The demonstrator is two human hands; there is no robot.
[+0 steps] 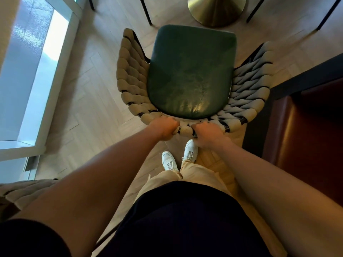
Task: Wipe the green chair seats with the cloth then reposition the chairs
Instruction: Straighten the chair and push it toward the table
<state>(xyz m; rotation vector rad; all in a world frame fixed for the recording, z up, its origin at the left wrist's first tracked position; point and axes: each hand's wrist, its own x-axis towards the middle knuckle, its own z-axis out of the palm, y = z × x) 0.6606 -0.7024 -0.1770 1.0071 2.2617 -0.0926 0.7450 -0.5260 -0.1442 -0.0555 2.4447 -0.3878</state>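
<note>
Woven chair back point(185, 127), left hand point(163, 127), right hand point(208, 132) gripping

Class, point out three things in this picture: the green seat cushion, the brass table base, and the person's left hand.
green seat cushion point(191, 71), head view, middle of its top.
brass table base point(216, 11), head view, its sloping cone.
left hand point(163, 127), head view, back of the hand gripping the chair's woven backrest.

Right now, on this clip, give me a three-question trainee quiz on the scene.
1. True or false: both hands grip the chair's woven backrest.
2. What lies on the green seat? A) a cloth B) a cup C) nothing visible
3. Fill in: the brass table base stands beyond the seat's ____ edge.

Key: 1 true, left hand and right hand side by side. 2 C. 3 front.
</note>
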